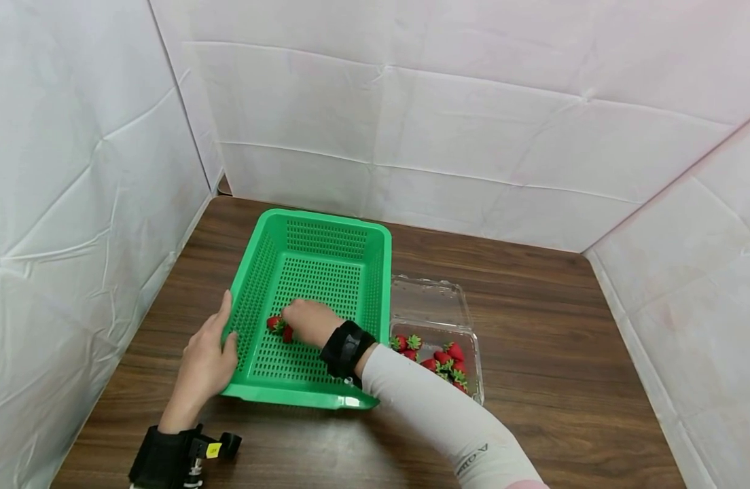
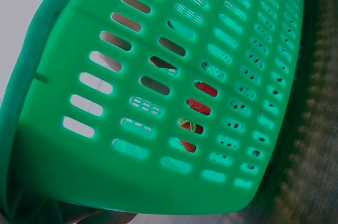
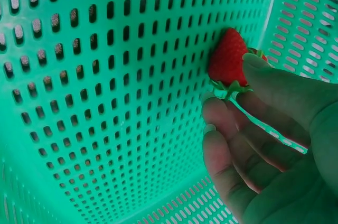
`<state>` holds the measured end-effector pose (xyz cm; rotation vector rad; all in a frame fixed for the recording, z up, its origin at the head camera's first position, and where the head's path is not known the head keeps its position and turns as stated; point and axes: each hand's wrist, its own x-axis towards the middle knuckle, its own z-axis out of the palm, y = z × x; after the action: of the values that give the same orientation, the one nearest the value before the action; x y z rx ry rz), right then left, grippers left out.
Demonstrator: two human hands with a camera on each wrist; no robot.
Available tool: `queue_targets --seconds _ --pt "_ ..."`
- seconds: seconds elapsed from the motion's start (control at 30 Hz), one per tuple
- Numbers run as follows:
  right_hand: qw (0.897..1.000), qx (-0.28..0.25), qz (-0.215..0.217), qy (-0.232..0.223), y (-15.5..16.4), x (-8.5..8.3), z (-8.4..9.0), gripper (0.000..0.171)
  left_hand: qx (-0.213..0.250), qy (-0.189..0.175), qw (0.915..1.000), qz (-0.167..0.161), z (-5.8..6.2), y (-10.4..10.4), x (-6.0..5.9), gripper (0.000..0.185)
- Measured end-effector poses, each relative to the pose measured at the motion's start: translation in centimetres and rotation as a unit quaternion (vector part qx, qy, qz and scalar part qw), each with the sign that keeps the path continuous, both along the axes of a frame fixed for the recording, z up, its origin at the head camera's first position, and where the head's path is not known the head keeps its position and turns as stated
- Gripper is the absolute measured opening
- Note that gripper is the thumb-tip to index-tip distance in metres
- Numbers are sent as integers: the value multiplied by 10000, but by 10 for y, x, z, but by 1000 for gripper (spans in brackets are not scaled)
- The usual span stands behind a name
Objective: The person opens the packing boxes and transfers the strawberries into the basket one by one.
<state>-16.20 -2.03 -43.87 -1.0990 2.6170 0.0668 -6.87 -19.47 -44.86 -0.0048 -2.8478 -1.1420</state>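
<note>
The green perforated plastic basket stands on the table with strawberries on its floor. My left hand rests against the basket's left rim, index finger and thumb stretched out; only a sliver of skin shows at the bottom of the left wrist view. Inside the basket reaches my right hand. In the right wrist view its thumb overlaps the side of a red strawberry, and the bent fingers lie by its green leaves. A gap shows between thumb and fingers. Behind the thumb, another strawberry is mostly hidden.
Right of the basket sits a clear plastic clamshell box holding several strawberries, its lid folded back. My right forearm passes over part of it. White cloth walls border the wooden table.
</note>
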Motion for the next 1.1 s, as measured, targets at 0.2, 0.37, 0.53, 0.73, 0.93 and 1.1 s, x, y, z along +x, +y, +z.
queue_targets --seconds 0.2,0.37,0.53,0.73,0.93,1.1 --pt "9999 -96 71 -3 2 -3 9 18 1 -4 10000 9 1 0 0 69" --pt "9998 -178 -47 -35 4 -3 23 23 -21 17 10000 17 2 0 -1 69" --pt "9992 -339 -208 -4 10 -2 35 32 -29 43 10000 11 2 0 0 67" --pt "9974 -609 -373 32 22 1 56 38 -31 50 10000 25 2 0 0 69" --pt "9929 -1084 -416 259 38 6 73 37 -15 16 10000 27 1 0 0 69" --pt "9871 -1481 -518 302 52 11 84 36 -16 -40 10000 23 1 0 0 69"
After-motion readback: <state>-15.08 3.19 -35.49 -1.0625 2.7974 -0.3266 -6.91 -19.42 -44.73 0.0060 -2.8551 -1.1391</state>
